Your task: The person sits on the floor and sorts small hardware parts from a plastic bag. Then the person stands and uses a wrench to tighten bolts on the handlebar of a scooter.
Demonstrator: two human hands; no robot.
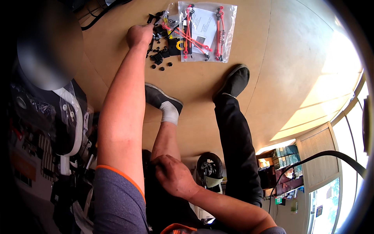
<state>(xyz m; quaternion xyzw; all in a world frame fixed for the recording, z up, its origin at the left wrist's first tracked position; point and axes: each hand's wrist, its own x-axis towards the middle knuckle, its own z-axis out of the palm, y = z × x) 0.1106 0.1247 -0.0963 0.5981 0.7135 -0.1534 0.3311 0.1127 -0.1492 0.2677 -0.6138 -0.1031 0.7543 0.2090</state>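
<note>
Left hand (pixel 140 36) is in at the black parts (pixel 157 58), apparently picking, which calls for careful fingerwork; right hand (pixel 176 177) rests at the bare leg (pixel 166 140), both grips impossible to tell.

Beneath my left grip (pixel 150 29), small black parts (pixel 157 58) look like matt plastic. The bag (pixel 230 23) is clear, glossy, creased plastic; the paper (pixel 204 21) showing through it is smooth. The floor (pixel 187 74) is smooth with a faint sheen. I wear a flecked cloth sleeve (pixel 119 195), matt cloth trousers (pixel 237 144) and a soft cloth sock (pixel 170 113).
</note>
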